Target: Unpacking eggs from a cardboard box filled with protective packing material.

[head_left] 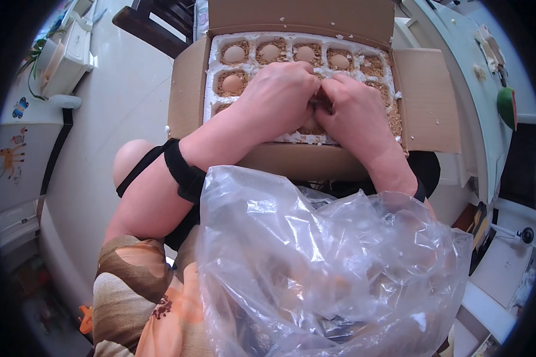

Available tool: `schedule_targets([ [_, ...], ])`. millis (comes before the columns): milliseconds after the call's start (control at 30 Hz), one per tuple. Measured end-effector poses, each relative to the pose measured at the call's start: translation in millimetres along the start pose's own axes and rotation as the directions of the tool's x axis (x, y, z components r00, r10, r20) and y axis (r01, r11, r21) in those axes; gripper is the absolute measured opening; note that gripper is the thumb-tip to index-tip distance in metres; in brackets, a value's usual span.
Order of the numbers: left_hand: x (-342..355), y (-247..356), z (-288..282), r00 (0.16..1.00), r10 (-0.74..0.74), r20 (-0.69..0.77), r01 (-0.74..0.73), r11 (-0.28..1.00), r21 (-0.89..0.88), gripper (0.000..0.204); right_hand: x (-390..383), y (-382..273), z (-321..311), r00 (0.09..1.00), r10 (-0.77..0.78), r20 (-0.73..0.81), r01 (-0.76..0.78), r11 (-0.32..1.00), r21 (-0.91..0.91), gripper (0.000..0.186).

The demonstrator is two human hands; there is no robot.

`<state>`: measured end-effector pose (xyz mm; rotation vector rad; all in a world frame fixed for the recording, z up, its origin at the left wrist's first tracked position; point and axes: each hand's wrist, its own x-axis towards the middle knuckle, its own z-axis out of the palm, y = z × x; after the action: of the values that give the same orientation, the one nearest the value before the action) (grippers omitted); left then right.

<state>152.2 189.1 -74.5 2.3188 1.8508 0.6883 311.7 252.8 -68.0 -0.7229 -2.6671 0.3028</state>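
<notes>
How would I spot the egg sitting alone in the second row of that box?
Start at the open cardboard box and its white foam tray of sawdust-lined cells. Four eggs line the far row; one row nearer, beside the left hand, lies the lone egg. It alone sits in the leftmost cell of that row.

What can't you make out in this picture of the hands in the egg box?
Head view only:
- What the left hand and right hand grip: their fingers cover it.
- The foam tray's middle cells: hidden under both hands.
- Contents of the clear plastic bag: blurred by creases and glare.
</notes>
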Motion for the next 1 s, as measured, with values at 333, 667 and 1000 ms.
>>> schedule_targets([
  [333, -4, -10, -4, 1.0, 0.009, -0.003, -0.01, 0.997, -0.081, 0.011, 0, 4, -12, 0.982, 0.167, 0.086, -0.183, 0.953, 0.241, 0.009],
  [667, 3, 2, 2, 1.0, 0.022, 0.022, -0.022, 1.0, 0.005, 0.012, 21, 63, -52, 0.961, 0.256, 0.1, -0.254, 0.967, -0.034, 0.021],
  [1000, 1, -5, 0, 0.999, -0.017, -0.03, 0.015, 0.997, -0.08, 0.01, 31, 63, -43, 0.953, 0.248, 0.176, -0.235, 0.968, -0.091, 0.031],
])
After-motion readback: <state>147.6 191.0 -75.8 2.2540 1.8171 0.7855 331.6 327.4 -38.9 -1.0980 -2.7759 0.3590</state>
